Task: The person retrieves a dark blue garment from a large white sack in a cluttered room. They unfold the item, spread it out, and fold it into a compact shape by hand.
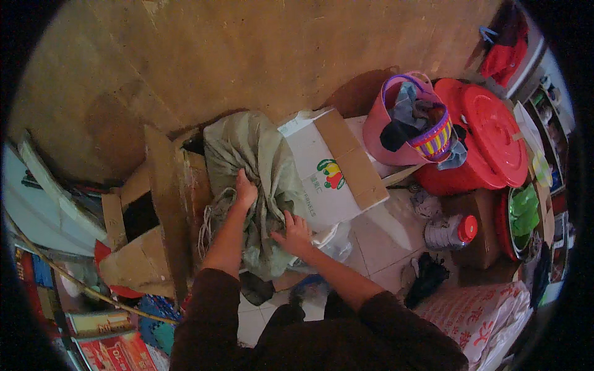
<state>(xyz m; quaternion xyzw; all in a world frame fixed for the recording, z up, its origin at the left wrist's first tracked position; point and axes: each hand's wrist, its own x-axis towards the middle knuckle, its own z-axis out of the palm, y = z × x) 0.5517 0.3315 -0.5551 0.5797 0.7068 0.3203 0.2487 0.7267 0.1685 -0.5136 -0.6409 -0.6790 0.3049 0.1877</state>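
A large grey-green cloth sack [241,143] lies bunched before me, its fabric drawn into deep folds near the middle. My left hand [246,191] is closed around the gathered cloth there. Lower and to the right, my right hand [297,235] rests against the sack's folds, thumb and fingers spread apart. Loose pale cord [206,222] hangs at the sack's left side, beside my left forearm. Against the sack's right side is a white and brown cardboard carton [334,171] with a printed fruit picture. Clear plastic [341,246] shows just beyond my right hand.
An open cardboard box [139,218] stands at left. On the right are a pink basket [383,125] with clothes, red lidded tubs [494,134], a red-capped plastic jar [450,232] and a printed plastic sack [482,320]. A brown wall [260,55] rises behind; floor tiles [371,246] show between things.
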